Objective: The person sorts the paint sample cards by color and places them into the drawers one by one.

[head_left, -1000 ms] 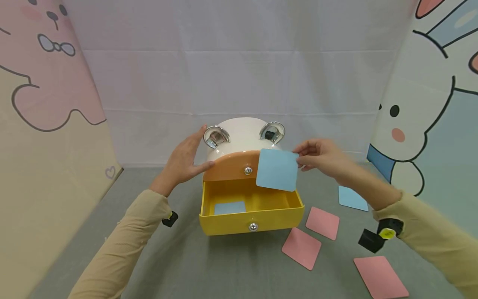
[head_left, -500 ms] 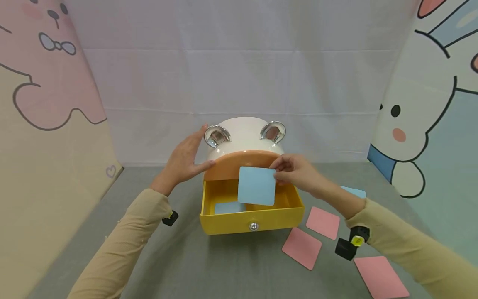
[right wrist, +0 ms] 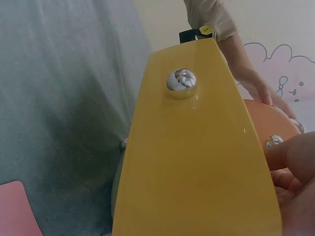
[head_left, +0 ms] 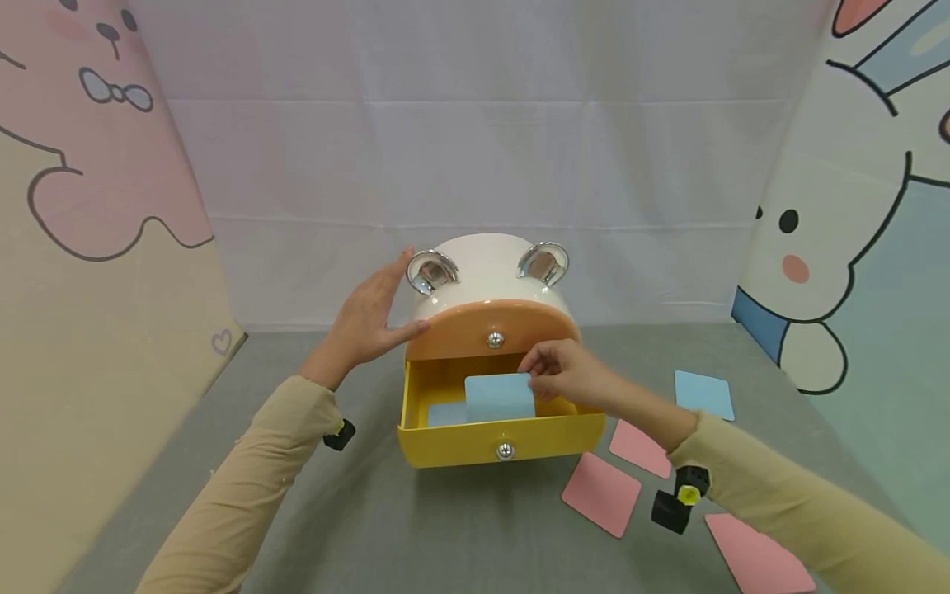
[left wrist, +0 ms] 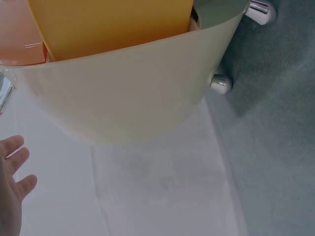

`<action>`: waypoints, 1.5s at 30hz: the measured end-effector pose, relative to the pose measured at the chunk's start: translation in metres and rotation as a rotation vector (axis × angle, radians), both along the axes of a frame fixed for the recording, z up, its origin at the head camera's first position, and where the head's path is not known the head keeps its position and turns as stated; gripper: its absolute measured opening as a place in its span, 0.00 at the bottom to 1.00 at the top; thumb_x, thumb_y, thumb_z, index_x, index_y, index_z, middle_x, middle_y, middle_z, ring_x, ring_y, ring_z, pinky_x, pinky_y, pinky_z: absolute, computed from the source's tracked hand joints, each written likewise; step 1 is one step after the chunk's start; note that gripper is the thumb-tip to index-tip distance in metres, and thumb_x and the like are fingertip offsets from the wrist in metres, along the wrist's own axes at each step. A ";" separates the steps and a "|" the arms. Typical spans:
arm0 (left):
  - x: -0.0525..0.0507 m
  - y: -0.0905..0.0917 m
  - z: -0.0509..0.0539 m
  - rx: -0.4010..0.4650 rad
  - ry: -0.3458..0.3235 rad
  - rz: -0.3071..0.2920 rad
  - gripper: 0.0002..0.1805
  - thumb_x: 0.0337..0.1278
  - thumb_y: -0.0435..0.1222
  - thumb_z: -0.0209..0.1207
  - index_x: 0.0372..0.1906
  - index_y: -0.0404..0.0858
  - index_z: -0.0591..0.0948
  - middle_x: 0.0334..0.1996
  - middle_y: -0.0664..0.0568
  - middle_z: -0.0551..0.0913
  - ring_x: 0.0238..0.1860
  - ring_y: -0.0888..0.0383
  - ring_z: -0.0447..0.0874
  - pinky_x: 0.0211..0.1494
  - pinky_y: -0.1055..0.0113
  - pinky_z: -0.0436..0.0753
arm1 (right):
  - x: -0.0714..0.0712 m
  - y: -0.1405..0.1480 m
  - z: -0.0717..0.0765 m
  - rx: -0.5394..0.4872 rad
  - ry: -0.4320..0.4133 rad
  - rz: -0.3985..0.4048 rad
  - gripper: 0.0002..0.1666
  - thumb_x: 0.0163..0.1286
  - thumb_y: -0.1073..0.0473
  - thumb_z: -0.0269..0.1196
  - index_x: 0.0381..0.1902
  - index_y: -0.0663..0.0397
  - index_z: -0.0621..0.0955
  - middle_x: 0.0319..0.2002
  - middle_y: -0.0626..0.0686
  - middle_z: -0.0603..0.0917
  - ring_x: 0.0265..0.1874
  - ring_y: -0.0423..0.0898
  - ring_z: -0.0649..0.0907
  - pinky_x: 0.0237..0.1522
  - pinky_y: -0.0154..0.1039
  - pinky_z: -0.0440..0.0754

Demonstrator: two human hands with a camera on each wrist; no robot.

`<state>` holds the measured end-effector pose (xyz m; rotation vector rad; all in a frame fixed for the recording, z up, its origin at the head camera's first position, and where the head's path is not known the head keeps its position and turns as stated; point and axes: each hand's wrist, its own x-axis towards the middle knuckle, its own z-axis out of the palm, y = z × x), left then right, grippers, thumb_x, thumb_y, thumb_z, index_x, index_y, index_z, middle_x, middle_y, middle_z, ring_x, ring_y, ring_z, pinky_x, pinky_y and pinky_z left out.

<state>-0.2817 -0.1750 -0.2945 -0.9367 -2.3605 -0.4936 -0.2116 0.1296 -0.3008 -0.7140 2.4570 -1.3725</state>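
Observation:
A small cabinet with a white top (head_left: 486, 262) and silver ears has its orange upper drawer (head_left: 453, 333) closed and its yellow lower drawer (head_left: 453, 446) pulled out. My left hand (head_left: 365, 318) rests against the cabinet's left side, fingers extended. Between thumb and fingers, my right hand (head_left: 570, 375) pinches a light blue card (head_left: 500, 397) whose lower part is behind the yellow front, inside the drawer. Another blue card (head_left: 447, 414) lies at the drawer's left. In the right wrist view, the yellow front (right wrist: 192, 162) hides the held card.
Pink cards (head_left: 602, 495) lie on the grey cloth (head_left: 356, 511) to the right of the drawer, partly under my right forearm. A blue card (head_left: 703, 395) lies farther right. White fabric (head_left: 475, 157) hangs behind, with printed panels at both sides.
My right hand has moved left and down with the blue card, from beside the orange drawer into the yellow one. My left hand has stayed against the cabinet.

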 end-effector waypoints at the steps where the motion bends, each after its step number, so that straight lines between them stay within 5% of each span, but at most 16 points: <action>1: 0.000 0.000 0.000 0.000 -0.001 0.001 0.53 0.48 0.71 0.38 0.72 0.41 0.46 0.69 0.47 0.56 0.64 0.45 0.60 0.64 0.48 0.60 | 0.000 0.000 -0.001 0.005 0.003 0.005 0.06 0.60 0.73 0.57 0.37 0.68 0.76 0.28 0.56 0.76 0.25 0.46 0.78 0.32 0.39 0.82; 13: 0.001 0.000 0.000 0.003 -0.007 0.010 0.52 0.48 0.70 0.40 0.72 0.43 0.46 0.68 0.47 0.56 0.64 0.45 0.61 0.64 0.48 0.61 | 0.003 -0.003 -0.003 0.039 0.028 0.000 0.05 0.59 0.74 0.57 0.35 0.68 0.77 0.28 0.55 0.77 0.25 0.46 0.78 0.30 0.38 0.82; 20: 0.001 0.002 0.001 0.003 -0.014 0.006 0.52 0.49 0.70 0.41 0.71 0.41 0.47 0.69 0.47 0.55 0.64 0.45 0.60 0.65 0.49 0.60 | -0.002 0.007 0.004 0.072 0.187 0.004 0.06 0.57 0.74 0.58 0.35 0.71 0.77 0.34 0.61 0.79 0.32 0.48 0.78 0.37 0.38 0.81; 29: 0.001 0.001 0.000 0.008 -0.017 0.003 0.52 0.49 0.69 0.42 0.72 0.41 0.47 0.69 0.48 0.55 0.64 0.45 0.60 0.65 0.49 0.60 | -0.003 0.039 0.025 0.068 0.101 -0.086 0.10 0.61 0.69 0.57 0.40 0.70 0.76 0.38 0.63 0.79 0.35 0.55 0.80 0.34 0.42 0.82; 34: 0.001 0.001 0.000 0.010 -0.013 0.004 0.52 0.48 0.70 0.41 0.71 0.40 0.48 0.69 0.48 0.55 0.64 0.45 0.59 0.65 0.48 0.60 | -0.006 0.069 0.031 0.099 0.119 -0.140 0.13 0.64 0.64 0.57 0.44 0.67 0.75 0.41 0.61 0.79 0.37 0.49 0.81 0.37 0.42 0.82; 45: 0.002 0.001 0.000 0.004 -0.010 0.003 0.52 0.49 0.69 0.41 0.71 0.40 0.47 0.69 0.48 0.55 0.64 0.45 0.60 0.65 0.49 0.60 | -0.025 0.153 -0.008 0.222 0.126 -0.276 0.19 0.66 0.61 0.56 0.48 0.72 0.72 0.41 0.63 0.77 0.37 0.47 0.79 0.39 0.43 0.81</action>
